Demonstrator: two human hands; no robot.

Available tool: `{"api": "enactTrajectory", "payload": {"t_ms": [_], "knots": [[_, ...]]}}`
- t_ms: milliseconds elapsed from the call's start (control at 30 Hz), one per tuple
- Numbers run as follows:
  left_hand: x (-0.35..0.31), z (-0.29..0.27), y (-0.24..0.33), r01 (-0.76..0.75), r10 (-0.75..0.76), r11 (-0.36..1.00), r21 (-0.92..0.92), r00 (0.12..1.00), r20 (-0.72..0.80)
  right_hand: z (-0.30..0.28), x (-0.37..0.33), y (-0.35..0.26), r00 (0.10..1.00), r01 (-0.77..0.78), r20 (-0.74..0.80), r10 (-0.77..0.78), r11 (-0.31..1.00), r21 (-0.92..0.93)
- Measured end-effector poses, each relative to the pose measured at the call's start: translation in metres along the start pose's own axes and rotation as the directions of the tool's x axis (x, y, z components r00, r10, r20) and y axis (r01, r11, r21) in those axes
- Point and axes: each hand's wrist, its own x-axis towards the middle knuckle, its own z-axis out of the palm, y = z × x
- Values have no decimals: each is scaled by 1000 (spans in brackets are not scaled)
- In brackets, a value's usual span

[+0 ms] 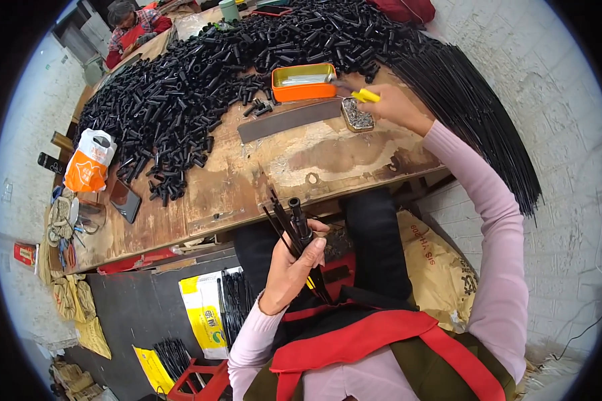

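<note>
Tube (299, 219) clamped in left hand (289, 275) points toward the bench (244, 177), long axis leaning slightly left; right hand (396, 107) grips yellow-handled tool (366, 96).

— What clothing is seen?
— Long, pale pink knit sleeves (505, 274), ended by snug, matching cuffs (436, 138).
— And below?
— Olive-green cloth (415, 357) is bordered by a broad red fabric band (361, 344); black trousers (378, 247) are worn.
</note>
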Motion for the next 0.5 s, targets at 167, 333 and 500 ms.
{"api": "enactTrajectory", "payload": {"t_ms": [167,333,500], "knots": [[-15,7,2,-18,18,1000,14,1000,22,-9,-1,9,948,-319,212,239,697,642],[-32,5,2,-47,46,999,12,996,75,-1,-46,-18,923,-378,378,74,370,849],[-41,10,-4,-189,191,982,-27,976,107,47,-133,-88,940,-327,342,-12,259,909]]}}
